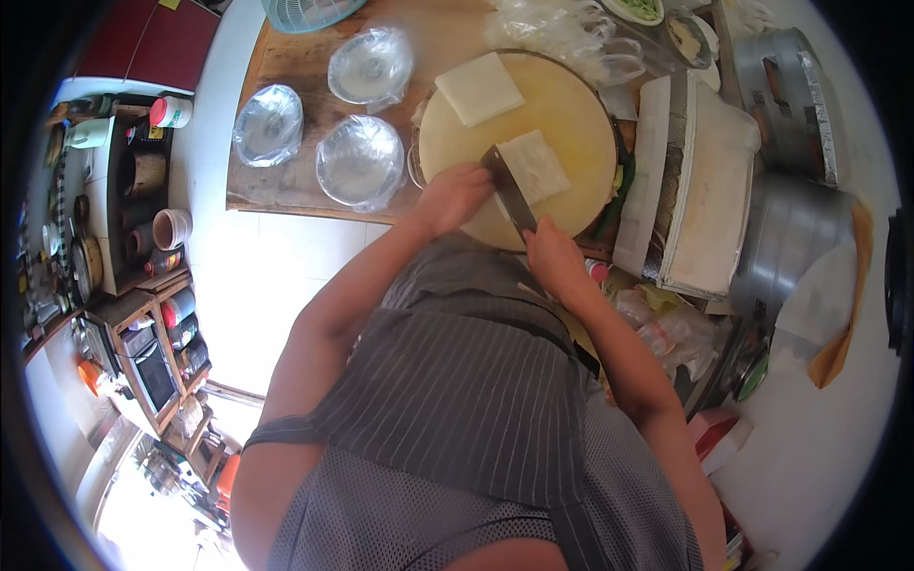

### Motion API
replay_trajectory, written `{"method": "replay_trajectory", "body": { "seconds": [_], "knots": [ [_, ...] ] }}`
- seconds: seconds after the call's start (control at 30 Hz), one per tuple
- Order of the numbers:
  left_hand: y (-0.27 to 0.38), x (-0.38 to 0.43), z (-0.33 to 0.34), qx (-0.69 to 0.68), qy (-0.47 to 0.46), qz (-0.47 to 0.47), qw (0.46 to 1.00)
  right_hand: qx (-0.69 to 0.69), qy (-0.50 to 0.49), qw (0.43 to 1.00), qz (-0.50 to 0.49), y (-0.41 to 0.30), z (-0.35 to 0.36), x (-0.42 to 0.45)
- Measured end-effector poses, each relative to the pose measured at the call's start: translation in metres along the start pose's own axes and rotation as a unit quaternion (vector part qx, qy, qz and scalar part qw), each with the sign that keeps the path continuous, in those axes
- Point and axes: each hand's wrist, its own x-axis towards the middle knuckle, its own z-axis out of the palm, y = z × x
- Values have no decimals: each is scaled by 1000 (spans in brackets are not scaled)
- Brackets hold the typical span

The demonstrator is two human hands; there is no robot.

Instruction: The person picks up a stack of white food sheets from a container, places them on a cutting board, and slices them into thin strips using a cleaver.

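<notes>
My right hand (pixel 555 253) is closed around the handle of a dark-bladed cleaver (pixel 512 191). The blade lies slantwise along the left edge of a pale, wrinkled sheet of food (pixel 535 165), perhaps tofu skin or dough. Close to the far end of the blade is my left hand (pixel 460 194), its fingers curled; what they touch underneath is hidden. All this is on a round, yellowish chopping board (pixel 593 150). Farther back on the board lies a smoother, square pale stack (pixel 480 88).
Bowls covered in clear plastic (pixel 360 160) stand left of the board on the wooden table (pixel 300 189). Plastic bags (pixel 564 32) lie behind it. At right are a white foam box (pixel 714 185) and large metal pots (pixel 792 243). A teal basket (pixel 307 14) sits at the back left.
</notes>
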Motion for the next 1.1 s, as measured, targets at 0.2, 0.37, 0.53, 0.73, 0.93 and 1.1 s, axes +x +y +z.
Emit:
{"method": "replay_trajectory", "body": {
  "seconds": [0.2, 0.37, 0.53, 0.73, 0.93, 1.1],
  "knots": [
    [3, -3, -1, -7, -18, -10, 1000, 41, 70, 997, 3, -4, 31, 47],
    [11, -10, 3, -26, 2, -86, 996, 231, 191, 954, -25, 18, 34, 79],
    [37, -21, 7, -51, 38, -175, 982, 480, 121, 864, 96, 69, -3, 50],
    [75, 20, 31, 27, 3, -181, 983, 515, 49, 847, 124, 139, -1, 4],
    [74, 32, 34, 60, 58, -287, 954, 526, 3, 843, 114, 142, -4, 8],
    [83, 22, 40, -26, 93, -394, 914, 419, -116, 898, 67, 110, -6, 19]
  ]
}}
